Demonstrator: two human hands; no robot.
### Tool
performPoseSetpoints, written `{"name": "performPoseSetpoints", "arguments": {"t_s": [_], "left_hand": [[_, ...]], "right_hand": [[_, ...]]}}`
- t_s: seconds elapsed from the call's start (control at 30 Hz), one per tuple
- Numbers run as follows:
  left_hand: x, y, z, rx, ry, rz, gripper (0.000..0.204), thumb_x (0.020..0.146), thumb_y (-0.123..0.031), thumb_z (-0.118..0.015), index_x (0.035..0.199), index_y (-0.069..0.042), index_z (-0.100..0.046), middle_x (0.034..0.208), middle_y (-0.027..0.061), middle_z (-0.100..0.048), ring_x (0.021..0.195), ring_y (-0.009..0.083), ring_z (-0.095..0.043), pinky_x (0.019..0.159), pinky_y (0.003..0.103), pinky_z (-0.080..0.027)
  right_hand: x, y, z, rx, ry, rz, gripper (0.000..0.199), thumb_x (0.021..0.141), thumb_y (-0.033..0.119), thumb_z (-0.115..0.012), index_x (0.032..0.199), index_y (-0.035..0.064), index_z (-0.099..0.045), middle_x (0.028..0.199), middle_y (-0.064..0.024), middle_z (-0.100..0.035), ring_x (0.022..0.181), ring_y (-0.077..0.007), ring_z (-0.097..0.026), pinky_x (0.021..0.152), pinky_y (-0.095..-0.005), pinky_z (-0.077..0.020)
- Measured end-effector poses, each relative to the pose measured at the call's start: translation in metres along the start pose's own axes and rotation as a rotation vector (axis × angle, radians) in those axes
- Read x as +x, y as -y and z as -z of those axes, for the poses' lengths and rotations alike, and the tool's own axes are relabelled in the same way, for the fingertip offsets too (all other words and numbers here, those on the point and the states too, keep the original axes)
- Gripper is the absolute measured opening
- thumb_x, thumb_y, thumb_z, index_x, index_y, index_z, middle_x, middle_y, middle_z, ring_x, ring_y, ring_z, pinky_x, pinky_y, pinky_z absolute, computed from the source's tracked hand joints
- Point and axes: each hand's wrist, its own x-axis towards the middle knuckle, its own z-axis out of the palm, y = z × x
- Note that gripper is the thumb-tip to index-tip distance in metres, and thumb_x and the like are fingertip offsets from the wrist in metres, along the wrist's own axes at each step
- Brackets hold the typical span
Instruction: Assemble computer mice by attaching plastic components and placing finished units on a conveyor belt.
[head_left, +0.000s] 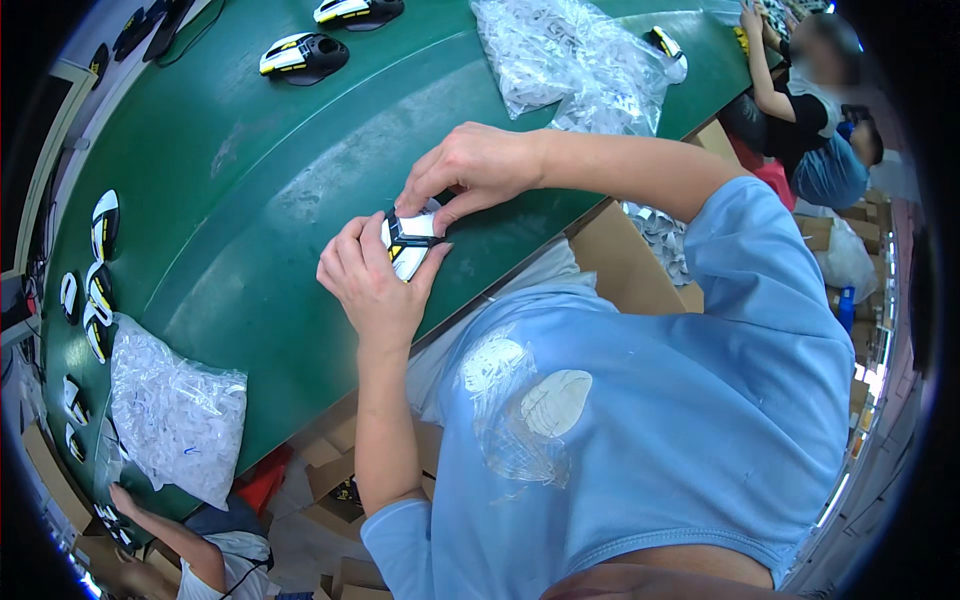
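Note:
A computer mouse [408, 240] with white, black and yellow parts lies between my two hands at the near edge of the green table. My left hand [375, 275] grips its near end, fingers on one side and thumb on the other. From above, my right hand [470, 175] holds the far end, its fingertips and thumb closed on the shell. The palm and fingers of the right hand hide part of that end. Whether the mouse touches the tabletop, I cannot tell.
More mice [304, 58] stand at the far side and along the left. Clear bags of small translucent pieces lie at the back [570, 65] and at the left [180, 410]. Co-workers sit at right [825, 110] and lower left [225, 560]. An open carton [625, 260] sits below the edge.

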Motion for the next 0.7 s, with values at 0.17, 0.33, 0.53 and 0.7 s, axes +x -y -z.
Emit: {"name": "performPoseSetpoints", "arguments": {"t_s": [0.17, 0.33, 0.53, 0.7], "left_hand": [[0.0, -0.002, 0.004, -0.008, 0.017, 0.008, 0.082, 0.077, -0.055, -0.095, 0.134, -0.004, -0.066, 0.133, 0.0121, -0.062, 0.128, 0.0348, -0.053, 0.109, 0.052, -0.038], [0.003, -0.006, 0.004, 0.005, 0.007, -0.003, 0.082, 0.077, -0.055, -0.094, 0.134, -0.003, -0.065, 0.132, 0.013, -0.062, 0.128, 0.0354, -0.053, 0.108, 0.052, -0.039], [0.003, 0.001, -0.002, 0.006, 0.004, -0.029, 0.081, 0.079, -0.054, -0.093, 0.133, -0.002, -0.065, 0.133, 0.0136, -0.061, 0.127, 0.0361, -0.053, 0.108, 0.053, -0.039], [0.007, -0.005, 0.007, 0.045, 0.03, -0.013, 0.075, 0.081, -0.049, -0.092, 0.134, -0.003, -0.066, 0.133, 0.0125, -0.062, 0.127, 0.0355, -0.053, 0.108, 0.053, -0.039]], "right_hand": [[0.007, 0.012, 0.01, -0.17, 0.069, 0.01, 0.037, 0.09, 0.029, -0.085, 0.124, 0.016, -0.081, 0.122, -0.0011, -0.08, 0.104, -0.0257, -0.076, 0.08, -0.0398, -0.0609], [0.005, 0.004, 0.006, -0.075, 0.074, -0.034, 0.038, 0.091, 0.031, -0.085, 0.125, 0.0164, -0.08, 0.121, -0.001, -0.08, 0.108, -0.0265, -0.076, 0.084, -0.0405, -0.061], [-0.004, -0.004, -0.004, -0.065, -0.025, 0.058, 0.036, 0.093, 0.031, -0.083, 0.126, 0.0153, -0.08, 0.13, -0.0021, -0.079, 0.113, -0.0266, -0.076, 0.085, -0.04, -0.0616], [-0.002, -0.011, -0.007, -0.074, -0.039, 0.09, 0.038, 0.095, 0.032, -0.082, 0.129, 0.0156, -0.079, 0.134, -0.0024, -0.079, 0.11, -0.0277, -0.077, 0.084, -0.04, -0.0623]]}}
